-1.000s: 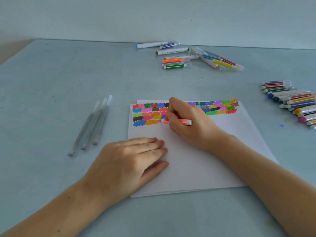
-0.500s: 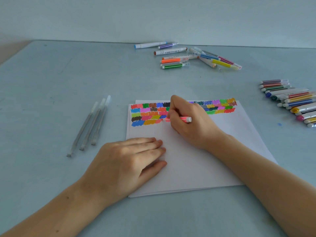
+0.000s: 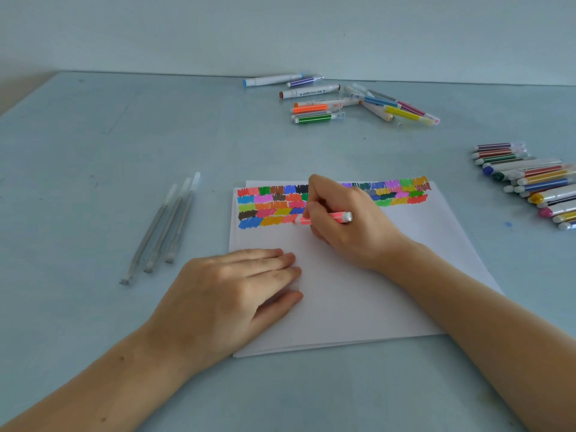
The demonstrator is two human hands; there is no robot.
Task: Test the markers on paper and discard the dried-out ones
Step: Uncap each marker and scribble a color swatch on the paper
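A white sheet of paper (image 3: 358,294) lies in the middle of the blue-grey table, its top covered with rows of coloured scribble patches (image 3: 268,207). My right hand (image 3: 349,226) grips a pink marker (image 3: 333,217), whose tip touches the paper at the end of the lowest patch row. My left hand (image 3: 230,294) lies flat on the sheet's left edge with straight fingers and holds it down. Several markers (image 3: 530,185) lie in a row at the right edge. Another loose group of markers (image 3: 339,101) lies at the back.
Three slim grey pens (image 3: 162,229) lie side by side left of the paper. A small blue ink spot (image 3: 508,225) marks the table near the right row. The table's far edge meets a pale wall.
The pink marker's tip has shifted slightly along the lowest patch row, where a fresh reddish-pink patch shows. My left hand has stayed flat on the paper.
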